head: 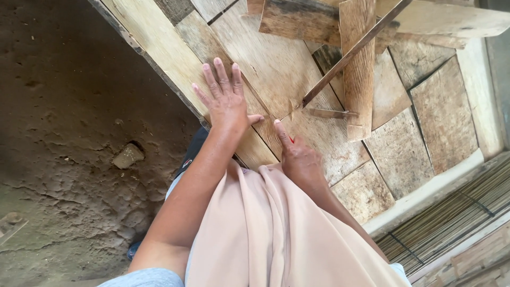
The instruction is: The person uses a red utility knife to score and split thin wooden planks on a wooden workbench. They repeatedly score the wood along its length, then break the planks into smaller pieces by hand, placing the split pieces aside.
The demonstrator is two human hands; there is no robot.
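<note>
My left hand point(226, 101) lies flat, fingers spread, on a pale wooden board point(276, 64) of a plank platform. My right hand point(300, 159) rests on the same board just to its right. The index finger is stretched forward and the other fingers are curled around a small red-handled tool point(291, 140). The tool is mostly hidden, with a thin pale tip point(289, 111) showing ahead of the finger. That tip is close to the lower end of a long thin dark slat point(350, 53), which runs up to the right across the boards.
Loose planks point(358, 69) and square wood pieces point(443, 117) are stacked at the top right. A dirt floor with a stone point(127, 155) lies to the left. Bundled thin sticks point(457, 212) lie at the bottom right. Peach cloth point(265, 234) covers my lap.
</note>
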